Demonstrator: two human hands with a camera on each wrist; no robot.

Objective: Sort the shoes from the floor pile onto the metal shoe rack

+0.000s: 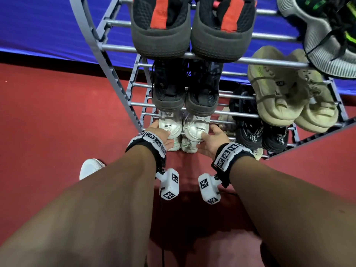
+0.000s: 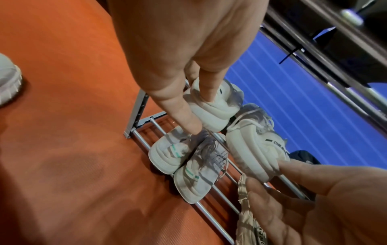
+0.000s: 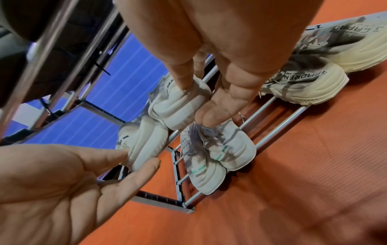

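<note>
We have both hands down at the left end of the metal shoe rack (image 1: 123, 97), seating a pair of white sneakers on a low tier. Our left hand (image 1: 160, 134) lies with straight fingers against the heel of the left white sneaker (image 1: 170, 127), and our right hand (image 1: 212, 138) does the same on the right white sneaker (image 1: 196, 130); neither wraps round its shoe, as far as we can tell. Just below them, on the bottom tier near its left corner, sits a green-striped white pair (image 2: 184, 165). The placing step looks nearly finished. Next we should nudge both heels until they rest squarely on the bars, then draw our hands back without dragging the laces. One white shoe (image 1: 90, 167) lies on the red floor (image 1: 57, 122) to our left, likely the next pick.
</note>
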